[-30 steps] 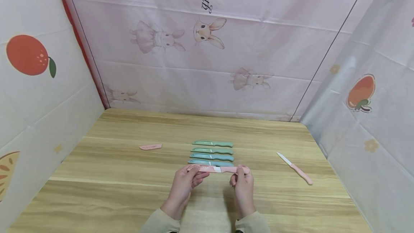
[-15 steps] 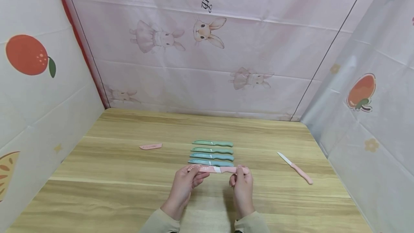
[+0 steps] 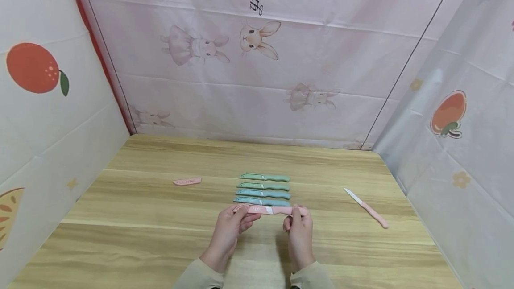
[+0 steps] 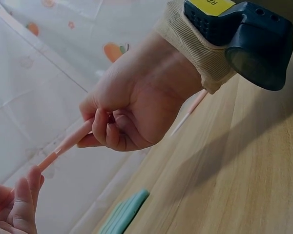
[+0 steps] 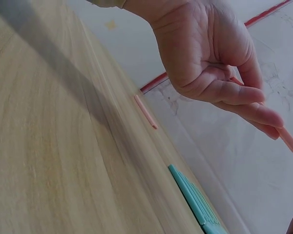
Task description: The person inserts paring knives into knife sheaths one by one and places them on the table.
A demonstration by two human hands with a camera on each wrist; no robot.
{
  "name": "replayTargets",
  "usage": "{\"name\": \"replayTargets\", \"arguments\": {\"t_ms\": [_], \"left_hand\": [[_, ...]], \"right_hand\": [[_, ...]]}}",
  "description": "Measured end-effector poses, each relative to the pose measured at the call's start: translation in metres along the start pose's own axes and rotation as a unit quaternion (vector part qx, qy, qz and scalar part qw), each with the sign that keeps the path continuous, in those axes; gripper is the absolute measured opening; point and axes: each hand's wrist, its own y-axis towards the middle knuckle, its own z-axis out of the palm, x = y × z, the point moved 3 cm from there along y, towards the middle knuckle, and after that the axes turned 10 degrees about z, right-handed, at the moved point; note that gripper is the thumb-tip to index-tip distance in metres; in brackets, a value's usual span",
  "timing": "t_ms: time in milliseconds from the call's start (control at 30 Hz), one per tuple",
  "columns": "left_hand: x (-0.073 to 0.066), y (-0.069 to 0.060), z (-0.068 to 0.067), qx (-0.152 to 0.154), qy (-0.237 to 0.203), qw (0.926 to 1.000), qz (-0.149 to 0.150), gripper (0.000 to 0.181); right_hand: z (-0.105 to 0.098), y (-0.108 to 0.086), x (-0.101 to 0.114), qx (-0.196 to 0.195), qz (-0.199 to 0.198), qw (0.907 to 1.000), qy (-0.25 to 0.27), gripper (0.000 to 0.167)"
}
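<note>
A pink paring knife is held level above the near middle of the table. My left hand pinches its pink sheath between thumb and fingers. The end of the handle is gripped by my right hand, thumb on top. A short strip of white blade shows between sheath and handle. In the left wrist view, my right hand has its fingers curled at the handle. The right wrist view shows my left hand with its fingers along the sheath. Just beyond the held knife lie two sheathed blue knives.
Two sheathed green knives lie behind the blue ones, all roughly parallel. A loose pink sheath is at the left. On the right, an unsheathed pink knife lies slanted, blade pointing away. Printed cloth walls surround the wooden table.
My right hand has shifted slightly left with the handle, and the bare strip of blade looks slightly shorter. The left hand stays nearly in place, and the things on the table have not moved.
</note>
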Motion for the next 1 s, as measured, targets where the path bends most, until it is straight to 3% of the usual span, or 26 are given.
{"name": "replayTargets", "arguments": {"t_ms": [767, 900, 1000], "left_hand": [[0.0022, -0.0008, 0.0076, -0.001, -0.006, 1.0000, -0.003, 0.032], [0.0012, 0.0009, 0.0069, 0.012, -0.005, 0.9999, -0.007, 0.034], [0.0001, 0.0050, 0.0045, 0.030, 0.028, 0.9991, -0.001, 0.032]], "right_hand": [[-0.0009, 0.0000, -0.0040, -0.003, 0.002, 1.0000, 0.005, 0.017], [-0.0015, 0.0008, -0.0037, 0.003, 0.005, 0.9999, 0.011, 0.016], [-0.0034, 0.0021, -0.0027, 0.017, 0.014, 0.9996, 0.019, 0.016]]}}
